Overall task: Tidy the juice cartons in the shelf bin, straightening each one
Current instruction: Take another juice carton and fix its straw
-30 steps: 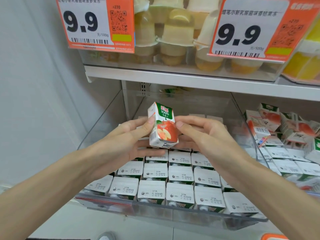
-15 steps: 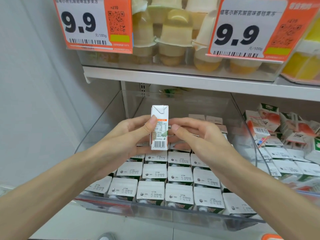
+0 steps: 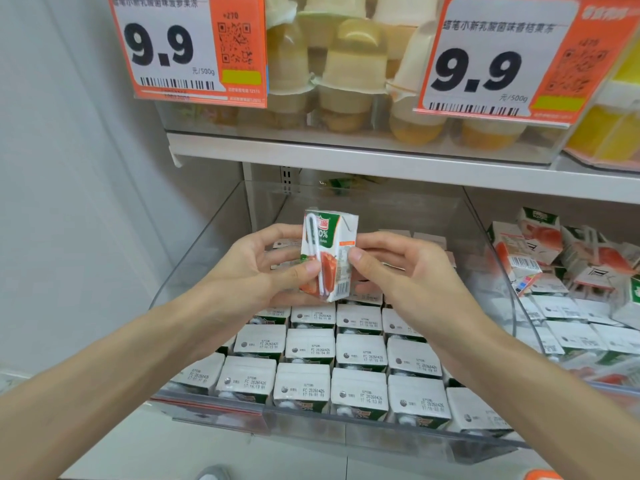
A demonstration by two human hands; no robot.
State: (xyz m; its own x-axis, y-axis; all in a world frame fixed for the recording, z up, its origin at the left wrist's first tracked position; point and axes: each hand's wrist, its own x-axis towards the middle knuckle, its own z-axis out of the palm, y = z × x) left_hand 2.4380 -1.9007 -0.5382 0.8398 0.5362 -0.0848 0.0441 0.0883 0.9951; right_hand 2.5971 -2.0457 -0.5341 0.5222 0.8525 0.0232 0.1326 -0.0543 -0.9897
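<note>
Mid-step: left hand (image 3: 254,271) & right hand (image 3: 401,268) pinch small white-green cardboard juice carton (image 3: 329,251), fingers curled, above clear plastic shelf bin (image 3: 304,427). Next prob: seat it top-up, square in bin.

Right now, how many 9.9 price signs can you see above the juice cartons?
2. The left price sign hangs at the upper left, the right price sign at the upper right, both in front of the jelly cups. Others may lie outside the frame.
</note>
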